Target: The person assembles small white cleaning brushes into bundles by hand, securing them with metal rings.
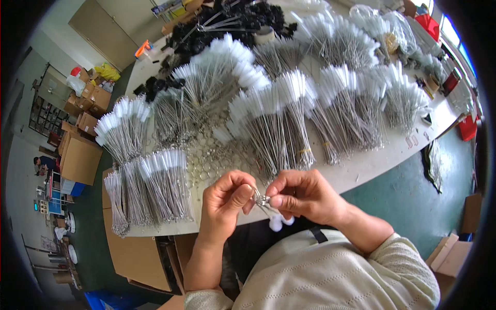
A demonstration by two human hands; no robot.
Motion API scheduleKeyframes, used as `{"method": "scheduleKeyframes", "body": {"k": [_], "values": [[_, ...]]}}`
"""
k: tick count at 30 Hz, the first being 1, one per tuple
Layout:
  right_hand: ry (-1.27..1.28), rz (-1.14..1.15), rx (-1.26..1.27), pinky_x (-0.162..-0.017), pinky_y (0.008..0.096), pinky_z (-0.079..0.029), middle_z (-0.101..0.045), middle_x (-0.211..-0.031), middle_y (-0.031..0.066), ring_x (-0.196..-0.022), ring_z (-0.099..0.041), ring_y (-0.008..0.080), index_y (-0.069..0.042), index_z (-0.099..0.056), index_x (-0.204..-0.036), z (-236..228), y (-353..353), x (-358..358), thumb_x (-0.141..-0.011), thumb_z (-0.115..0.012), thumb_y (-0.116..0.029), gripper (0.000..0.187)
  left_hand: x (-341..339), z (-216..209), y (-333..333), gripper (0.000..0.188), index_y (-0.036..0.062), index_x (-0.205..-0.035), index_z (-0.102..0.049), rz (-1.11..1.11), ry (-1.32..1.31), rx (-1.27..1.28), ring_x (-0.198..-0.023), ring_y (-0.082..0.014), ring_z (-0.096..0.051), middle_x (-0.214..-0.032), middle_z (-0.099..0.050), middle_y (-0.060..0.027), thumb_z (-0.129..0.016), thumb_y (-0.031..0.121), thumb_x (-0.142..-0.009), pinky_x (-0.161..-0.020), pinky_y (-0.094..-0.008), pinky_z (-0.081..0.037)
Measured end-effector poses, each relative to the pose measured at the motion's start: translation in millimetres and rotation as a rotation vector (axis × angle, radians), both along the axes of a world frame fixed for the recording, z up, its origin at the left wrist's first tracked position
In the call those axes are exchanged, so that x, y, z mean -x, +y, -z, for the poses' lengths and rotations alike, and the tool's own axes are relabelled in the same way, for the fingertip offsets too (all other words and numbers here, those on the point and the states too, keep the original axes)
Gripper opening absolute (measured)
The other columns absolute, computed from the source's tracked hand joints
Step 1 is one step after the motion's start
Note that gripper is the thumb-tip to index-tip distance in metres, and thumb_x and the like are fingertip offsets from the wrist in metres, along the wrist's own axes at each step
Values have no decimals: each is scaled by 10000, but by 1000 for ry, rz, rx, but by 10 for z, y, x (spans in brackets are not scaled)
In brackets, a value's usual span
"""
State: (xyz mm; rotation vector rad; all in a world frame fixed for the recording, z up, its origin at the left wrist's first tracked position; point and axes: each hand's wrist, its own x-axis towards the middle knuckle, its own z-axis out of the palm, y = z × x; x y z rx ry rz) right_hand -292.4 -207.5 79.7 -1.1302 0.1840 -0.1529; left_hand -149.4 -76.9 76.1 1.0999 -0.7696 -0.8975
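Over the near edge of the table (356, 178), my left hand (226, 200) and my right hand (306, 197) meet with thumbs and fingers pinched. Between them are the looped metal ends of a few thin wire brushes (262, 200). The brushes' white tips (279, 222) hang below my right hand, in front of my body. Whether a ring passes through the loops is too small to make out. Just beyond my hands, bundles of wire-handled brushes (297, 121) with white bristles lie loop ends toward me. Loose metal rings (209, 160) are scattered left of them.
More brush bundles (160, 186) lie at the table's left end. Black-bristled brushes (227, 26) are heaped at the back, near a tape roll (264, 35) and orange-handled scissors (143, 49). Cardboard boxes (80, 157) stand on the left; a person (44, 164) is farther off.
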Motion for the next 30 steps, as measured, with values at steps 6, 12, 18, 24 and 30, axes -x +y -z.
{"method": "scheduleKeyframes", "body": {"k": [6,12,18,24,30], "values": [[32,51,-23,-494,179,-354,-531,-690,-23,-584,-484,42,-35,-574,-943,93,-14,-18,-875,-590,-135,122,57,-102,16,151,24,-1003,-565,-54,-278,-197,-567,-43,-458,-690,-534,22,-555,128,-893,-510,-184,-371],[-48,-25,29,-521,191,-382,-550,-736,-14,-616,-496,46,-7,-576,-983,153,31,-47,-879,-588,-149,177,48,32,75,122,-6,-892,-585,-121,-460,-67,-561,-37,-454,-689,-549,-6,-584,115,-873,-493,-171,-351],[11,-31,-13,-544,191,-395,-550,-758,-1,-630,-499,53,-1,-573,-982,184,-9,-81,-884,-580,-162,188,80,-9,48,127,-4,-920,-576,-124,-180,-170,-542,-57,-451,-661,-516,-8,-556,119,-891,-483,-195,-343],[-41,-57,-7,-545,191,-390,-549,-753,-6,-637,-496,53,-7,-580,-982,150,-15,-177,-892,-569,-166,183,-36,44,25,127,7,-892,-585,-176,-519,-87,-543,-45,-438,-663,-505,-5,-558,131,-891,-486,-183,-335],[36,-67,-47,-524,203,-370,-544,-733,-13,-624,-486,46,-9,-583,-982,304,7,-158,-892,-569,-168,184,-38,29,74,173,23,-888,-609,-108,-56,-216,-627,-41,-494,-697,-554,19,-547,184,-907,-550,-173,-388]]}}
